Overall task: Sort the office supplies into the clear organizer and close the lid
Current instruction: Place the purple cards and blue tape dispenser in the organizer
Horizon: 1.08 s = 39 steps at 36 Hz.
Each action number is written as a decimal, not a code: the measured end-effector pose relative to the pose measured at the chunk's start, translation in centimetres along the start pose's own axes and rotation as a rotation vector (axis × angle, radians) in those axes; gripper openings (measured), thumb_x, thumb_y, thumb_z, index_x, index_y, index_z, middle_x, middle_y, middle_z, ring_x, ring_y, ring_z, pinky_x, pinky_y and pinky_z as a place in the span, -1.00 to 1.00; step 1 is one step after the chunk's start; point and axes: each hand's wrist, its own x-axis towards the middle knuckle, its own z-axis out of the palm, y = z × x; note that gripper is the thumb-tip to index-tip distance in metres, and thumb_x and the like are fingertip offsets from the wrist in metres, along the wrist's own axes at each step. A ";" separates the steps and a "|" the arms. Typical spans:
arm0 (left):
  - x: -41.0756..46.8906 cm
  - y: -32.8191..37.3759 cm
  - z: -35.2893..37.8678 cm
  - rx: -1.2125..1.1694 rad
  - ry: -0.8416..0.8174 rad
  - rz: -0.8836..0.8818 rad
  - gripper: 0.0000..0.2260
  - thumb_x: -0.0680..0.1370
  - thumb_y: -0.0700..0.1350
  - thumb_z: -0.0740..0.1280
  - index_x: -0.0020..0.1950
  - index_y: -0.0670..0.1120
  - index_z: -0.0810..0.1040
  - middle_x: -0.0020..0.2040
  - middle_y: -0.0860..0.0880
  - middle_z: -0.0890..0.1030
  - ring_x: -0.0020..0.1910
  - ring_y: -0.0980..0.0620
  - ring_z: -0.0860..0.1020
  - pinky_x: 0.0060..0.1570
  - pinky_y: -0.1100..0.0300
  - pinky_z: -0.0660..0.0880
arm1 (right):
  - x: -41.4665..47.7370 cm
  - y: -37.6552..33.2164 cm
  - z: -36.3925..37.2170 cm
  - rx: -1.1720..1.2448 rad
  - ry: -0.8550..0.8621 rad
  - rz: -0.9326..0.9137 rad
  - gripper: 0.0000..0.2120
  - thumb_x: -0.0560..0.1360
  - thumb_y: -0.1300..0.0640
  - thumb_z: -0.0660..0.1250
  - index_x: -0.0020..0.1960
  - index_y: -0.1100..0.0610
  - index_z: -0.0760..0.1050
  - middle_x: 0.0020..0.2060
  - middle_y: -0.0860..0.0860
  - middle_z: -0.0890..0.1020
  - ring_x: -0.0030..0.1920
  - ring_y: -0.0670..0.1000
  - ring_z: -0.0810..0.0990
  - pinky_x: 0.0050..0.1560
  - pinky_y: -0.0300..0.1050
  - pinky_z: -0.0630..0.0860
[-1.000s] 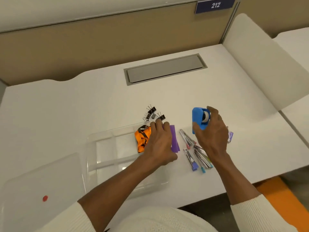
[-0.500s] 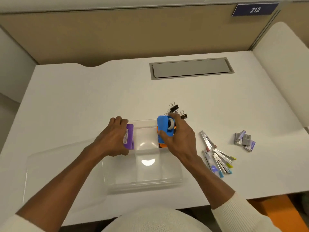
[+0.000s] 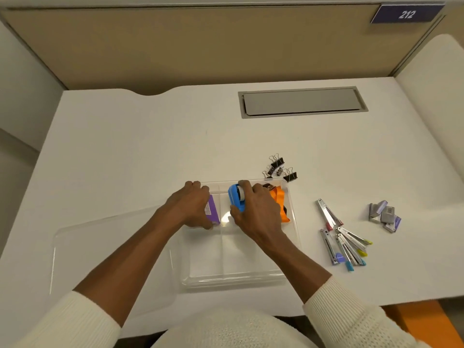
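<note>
Organizer [image 3: 292, 229] is sitting open on the surface [image 3: 140, 151], near the front edge, w/ dividers splitting it into compartments. Left hand [image 3: 190, 207] is gripping a purple box [image 3: 212, 209], fingers wrapped over its top, holding it in the far-left compartment; can't tell if the box is touching the floor of the bin. Right hand [image 3: 256, 209] is clamped on a blue tape dispenser [image 3: 234, 198], thumb on the near side, fingers over the top, positioned in the far-middle compartment. Orange lanyard [image 3: 280, 202] is lying bunched in the far-right compartment, just beside the right hand. Near compartments are showing only clear plastic + glare.

Lid [image 3: 82, 249] is lying flat on the surface, left of the organizer, partly under the left forearm, touching or nearly touching the bin's left wall.

Outside the bin: binder clips [image 3: 280, 168] are clustered just past the far-right corner. Staplers [image 3: 344, 239] are lying fanned out in a group to the right, w/ coloured ends. Staple boxes [image 3: 384, 216] are piled further right, apart from the staplers.

Farther out: grey cable hatch [image 3: 302, 101] is sitting flush in the surface toward the back, tan partition [image 3: 190, 43] behind it w/ a "212" plate [image 3: 406, 13] top right.
</note>
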 end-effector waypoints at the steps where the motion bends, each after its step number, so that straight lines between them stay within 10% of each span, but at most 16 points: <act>1: 0.2 0.2 -0.1 0.006 -0.009 0.000 -0.18 0.31 0.27 0.60 0.42 -0.04 0.35 0.30 -0.06 0.47 0.31 -0.04 0.45 0.19 0.03 0.59 | 0.1 -0.1 0.2 -0.014 -0.008 0.002 -0.42 0.51 -0.12 0.41 0.44 0.03 0.32 0.10 0.07 0.58 0.07 0.06 0.54 -0.13 -0.15 0.45; 20: -1.1 2.3 1.3 -0.041 0.004 -0.152 -0.40 0.47 0.13 0.54 0.41 -0.04 0.42 0.27 -0.05 0.61 0.15 -0.09 0.63 0.16 0.12 0.57 | 0.2 -1.3 4.0 -0.127 -0.111 0.006 -0.41 0.52 -0.14 0.42 0.40 0.14 0.32 0.20 0.19 0.54 0.09 0.13 0.61 -0.06 -0.05 0.59; 33: -2.9 10.2 -1.1 0.139 0.325 0.156 -0.66 0.59 0.17 0.35 0.21 -0.06 0.52 0.15 -0.03 0.60 0.13 -0.07 0.55 -0.09 0.09 0.43 | -4.4 6.3 -4.1 0.042 0.204 0.098 -0.69 0.55 -0.06 0.31 0.26 0.01 0.50 0.03 -0.01 0.59 -0.10 0.04 0.60 -0.27 -0.05 0.56; 39: -1.9 16.0 0.1 0.131 0.382 0.504 -0.61 0.55 0.14 0.40 0.25 -0.09 0.54 0.26 -0.06 0.54 0.26 -0.10 0.47 0.11 0.01 0.48 | -8.3 15.5 -6.2 0.061 0.274 0.317 -0.63 0.44 0.00 0.42 0.22 -0.01 0.49 0.01 -0.03 0.57 0.02 0.06 0.60 -0.17 0.03 0.58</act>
